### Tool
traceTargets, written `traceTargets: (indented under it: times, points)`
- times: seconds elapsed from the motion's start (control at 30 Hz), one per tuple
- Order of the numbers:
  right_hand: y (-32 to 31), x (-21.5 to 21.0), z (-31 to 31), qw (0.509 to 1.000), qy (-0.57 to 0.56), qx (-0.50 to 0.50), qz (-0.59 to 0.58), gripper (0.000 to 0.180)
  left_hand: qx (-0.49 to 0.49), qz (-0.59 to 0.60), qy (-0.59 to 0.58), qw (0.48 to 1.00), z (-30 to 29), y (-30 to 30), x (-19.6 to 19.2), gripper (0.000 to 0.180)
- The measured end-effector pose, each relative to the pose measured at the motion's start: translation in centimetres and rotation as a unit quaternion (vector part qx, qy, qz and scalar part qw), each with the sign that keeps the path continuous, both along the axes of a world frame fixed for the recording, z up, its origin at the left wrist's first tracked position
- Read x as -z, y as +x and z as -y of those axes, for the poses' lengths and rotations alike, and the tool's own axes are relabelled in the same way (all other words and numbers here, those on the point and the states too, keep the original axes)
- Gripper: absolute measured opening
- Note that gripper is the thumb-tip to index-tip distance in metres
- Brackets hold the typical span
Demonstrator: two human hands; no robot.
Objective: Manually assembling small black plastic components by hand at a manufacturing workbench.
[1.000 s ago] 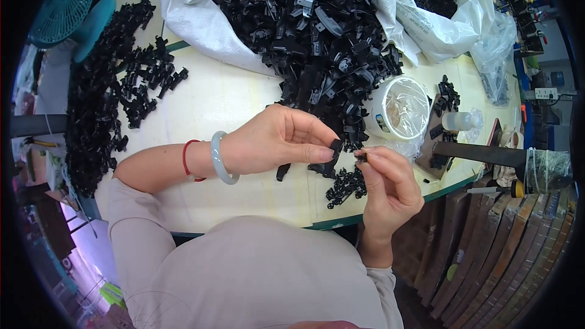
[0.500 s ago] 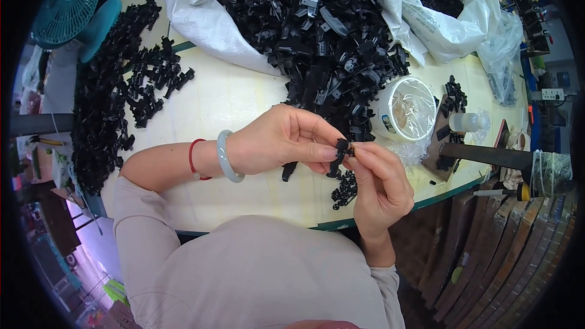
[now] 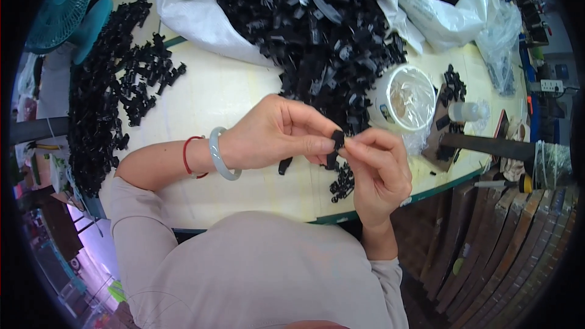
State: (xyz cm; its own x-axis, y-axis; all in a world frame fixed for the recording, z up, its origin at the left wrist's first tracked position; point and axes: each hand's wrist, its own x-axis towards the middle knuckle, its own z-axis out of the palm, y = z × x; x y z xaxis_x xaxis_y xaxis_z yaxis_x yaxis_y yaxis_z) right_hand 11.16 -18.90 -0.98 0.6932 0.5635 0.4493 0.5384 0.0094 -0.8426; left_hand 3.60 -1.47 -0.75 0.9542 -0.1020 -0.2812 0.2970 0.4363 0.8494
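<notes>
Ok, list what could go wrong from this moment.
1. The small black part is pinched only by the fingertips of the left hand and right hand; it could slip into the loose pieces below and get lost.
2. Those pieces lie near the table edge and might be knocked off.
3. An elbow could tip the white tub.

The small plastic part (image 3: pixel 337 141) pinched between both hands is black, like the heap of parts (image 3: pixel 323 30) spilling from the white sack (image 3: pixel 195 18). The bench (image 3: pixel 225 91) is pale cream with a green edge. A pale jade-green bangle (image 3: pixel 220 153) and a red cord (image 3: pixel 187 157) circle one wrist. The fan (image 3: pixel 64 9) is teal, the sleeve (image 3: pixel 140 237) beige, the tub (image 3: pixel 407 99) white.
</notes>
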Motion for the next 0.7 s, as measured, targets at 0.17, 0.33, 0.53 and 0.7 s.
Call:
traceTargets:
  times: [0.17,0.33,0.53,0.7]
  points:
    - [0.5,-0.5,0.9,0.999,0.003,0.035,0.010,0.029,-0.040,-0.061,-0.001,0.997,-0.2,-0.5,-1.1,0.021]
    - [2.0,-1.0,5.0,0.978,-0.179,0.109,0.019,0.025,-0.102,-0.103,0.219,0.965,-4.9,-3.0,-0.4,0.026]
    - [1.5,0.7,3.9,0.965,-0.244,0.046,0.085,0.017,-0.229,-0.138,0.365,0.892,-9.6,-7.4,1.0,0.027]
    - [1.2,1.4,2.4,0.947,-0.289,0.069,0.117,0.013,-0.257,-0.145,0.451,0.842,-10.5,-8.6,0.4,0.029]
